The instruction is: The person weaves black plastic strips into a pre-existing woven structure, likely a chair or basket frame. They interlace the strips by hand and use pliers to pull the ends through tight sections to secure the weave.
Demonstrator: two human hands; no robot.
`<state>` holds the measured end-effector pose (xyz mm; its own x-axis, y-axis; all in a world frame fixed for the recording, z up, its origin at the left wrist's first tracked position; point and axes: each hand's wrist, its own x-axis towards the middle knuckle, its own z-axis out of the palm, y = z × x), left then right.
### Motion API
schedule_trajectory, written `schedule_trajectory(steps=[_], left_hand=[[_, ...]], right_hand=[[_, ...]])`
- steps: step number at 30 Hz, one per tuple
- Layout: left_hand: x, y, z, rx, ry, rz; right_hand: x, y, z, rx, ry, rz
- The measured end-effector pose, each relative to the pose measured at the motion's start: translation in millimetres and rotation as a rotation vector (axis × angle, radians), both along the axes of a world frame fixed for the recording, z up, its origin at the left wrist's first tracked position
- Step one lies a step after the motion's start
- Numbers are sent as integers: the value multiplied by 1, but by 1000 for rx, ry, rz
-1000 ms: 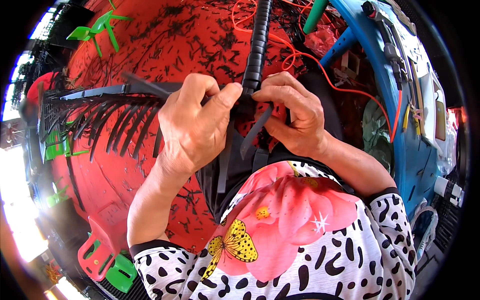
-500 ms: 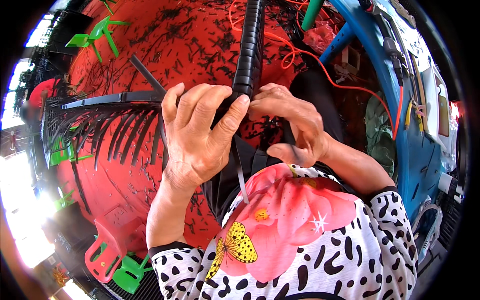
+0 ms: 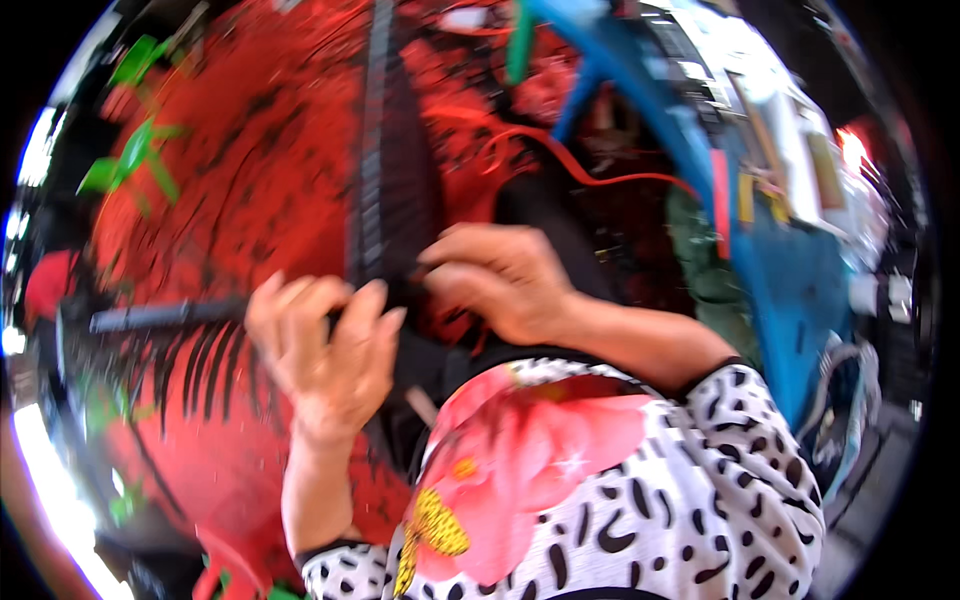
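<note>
Black ribbed strip (image 3: 378, 170) pinched at its lower end by both hands, left hand (image 3: 325, 350) curled loosely, right hand (image 3: 500, 280) closed on it; black comb-like frond (image 3: 180, 345) beside, red surface (image 3: 240, 200) behind; seemingly midway, work unfinished

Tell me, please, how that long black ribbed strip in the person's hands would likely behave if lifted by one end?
The black ribbed strip looks long and thin, so it would probably bend or sag. Both the left hand and right hand pinch it, suggesting it is light. Its ridges likely aid grip.
</note>
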<state>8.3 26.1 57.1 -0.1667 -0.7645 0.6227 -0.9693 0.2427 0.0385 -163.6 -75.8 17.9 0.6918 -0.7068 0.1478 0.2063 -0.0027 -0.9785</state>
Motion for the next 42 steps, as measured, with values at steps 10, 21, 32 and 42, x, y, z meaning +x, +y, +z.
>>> schedule_trajectory(steps=[10,21,32,42], left_hand=[[-21,-16,-13,-109,75,22],[-16,-12,-18,-149,47,-1],[-12,-7,-19,-153,0,37],[-4,-6,-39,-293,85,67]], right_hand=[[-50,-30,5,-469,-122,-149],[-283,-77,-45,-394,325,-898],[-315,-173,-6,-967,965,-1006],[-376,-284,-55,-801,1753,-826]])
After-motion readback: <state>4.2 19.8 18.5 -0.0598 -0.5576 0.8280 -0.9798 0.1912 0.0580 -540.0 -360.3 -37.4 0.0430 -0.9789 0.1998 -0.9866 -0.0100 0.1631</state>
